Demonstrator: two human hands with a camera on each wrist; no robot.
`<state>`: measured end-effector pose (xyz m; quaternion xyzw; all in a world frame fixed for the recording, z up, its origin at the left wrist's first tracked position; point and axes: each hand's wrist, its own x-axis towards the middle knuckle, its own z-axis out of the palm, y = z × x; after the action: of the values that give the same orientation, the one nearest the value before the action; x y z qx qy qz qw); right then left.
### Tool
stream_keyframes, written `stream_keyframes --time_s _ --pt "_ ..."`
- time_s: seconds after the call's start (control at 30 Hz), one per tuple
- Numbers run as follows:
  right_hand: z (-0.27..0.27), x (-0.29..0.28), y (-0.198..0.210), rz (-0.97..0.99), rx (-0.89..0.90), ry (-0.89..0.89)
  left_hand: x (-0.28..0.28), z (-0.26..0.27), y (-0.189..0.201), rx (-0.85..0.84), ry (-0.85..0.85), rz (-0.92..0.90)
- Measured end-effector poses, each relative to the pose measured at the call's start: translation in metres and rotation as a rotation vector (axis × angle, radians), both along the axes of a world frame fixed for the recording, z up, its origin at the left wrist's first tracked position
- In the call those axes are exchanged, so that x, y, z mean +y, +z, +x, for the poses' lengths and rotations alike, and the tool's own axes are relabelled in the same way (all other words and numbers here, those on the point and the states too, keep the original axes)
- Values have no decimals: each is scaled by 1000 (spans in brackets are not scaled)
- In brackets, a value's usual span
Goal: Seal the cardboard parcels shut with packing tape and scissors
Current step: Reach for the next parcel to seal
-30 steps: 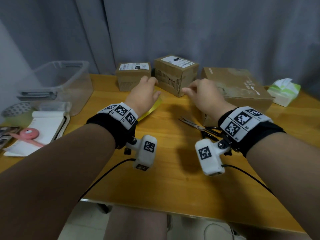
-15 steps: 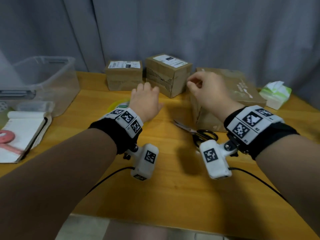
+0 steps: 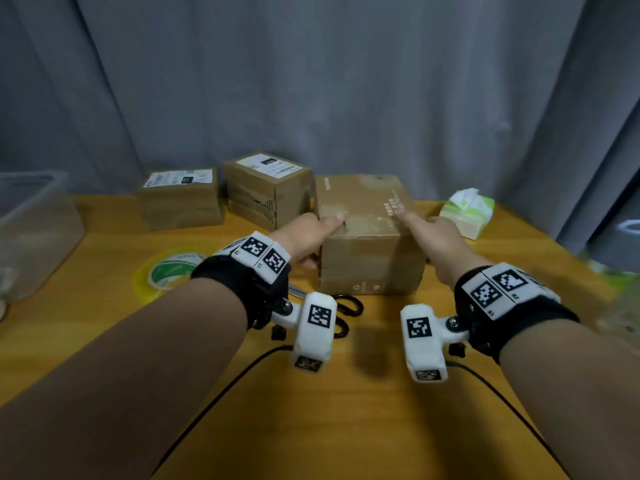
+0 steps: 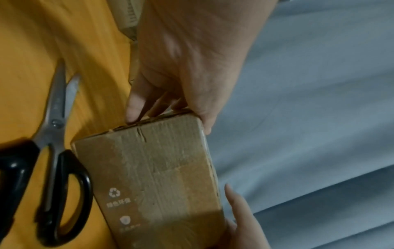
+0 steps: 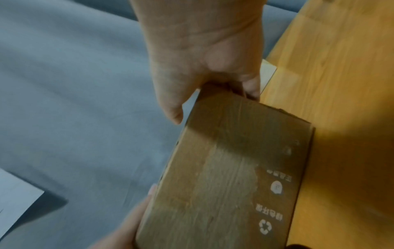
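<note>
Both hands are gripping the large cardboard parcel (image 3: 367, 251), which is sitting on the wooden bench (image 3: 311, 410) straight ahead of the person, its printed front face turned toward them. The left hand (image 3: 308, 237) is clasping the parcel's left side, its thumb lying across the top near the left edge while the fingers (image 4: 136, 107) are curling against the side wall, as the left wrist view is showing. The right hand (image 3: 436, 237) is doing the same on the right side, thumb stretching over the top and fingers (image 5: 249, 84) wrapping onto the side panel. A strip of glossy tape is already running across the parcel's top and down its front, though whether the flaps are fully closed I cannot tell. The scissors (image 3: 346, 306) with black handles are lying on the bench just in front of the parcel's lower left corner, blades (image 4: 57, 104) slightly parted and pointing away to the left. The roll of packing tape (image 3: 166, 275), yellowish with a green-and-white core, is lying flat to the left, partly behind the left wrist. Two smaller parcels (image 3: 180, 199) with white shipping labels are standing side by side behind it, the right one just beside the big parcel. A clear plastic bin (image 3: 34, 230) is sitting at the far left, and a green tissue pack (image 3: 467, 211) is resting to the right, before a grey curtain (image 3: 346, 81).
</note>
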<state>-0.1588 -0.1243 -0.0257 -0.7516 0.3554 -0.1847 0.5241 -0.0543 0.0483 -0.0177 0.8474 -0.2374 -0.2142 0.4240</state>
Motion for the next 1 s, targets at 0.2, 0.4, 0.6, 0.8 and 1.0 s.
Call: stream_keyframes --time_s 0.2,0.4,0.6,0.8,1.0 --pt "-13 12 -7 293 -21 143 19 -5 -12 1 23 -170" --pt "-19 28 10 156 -134 191 31 -8 -18 132 47 -299" --pt "-18 33 46 -301 -149 157 17 -16 -23 396 102 -460" --pt "-17 35 51 -470 -30 167 15 -14 -34 504 130 -508" --pt "-17 40 47 -194 -285 223 37 2 -7 406 117 -602"
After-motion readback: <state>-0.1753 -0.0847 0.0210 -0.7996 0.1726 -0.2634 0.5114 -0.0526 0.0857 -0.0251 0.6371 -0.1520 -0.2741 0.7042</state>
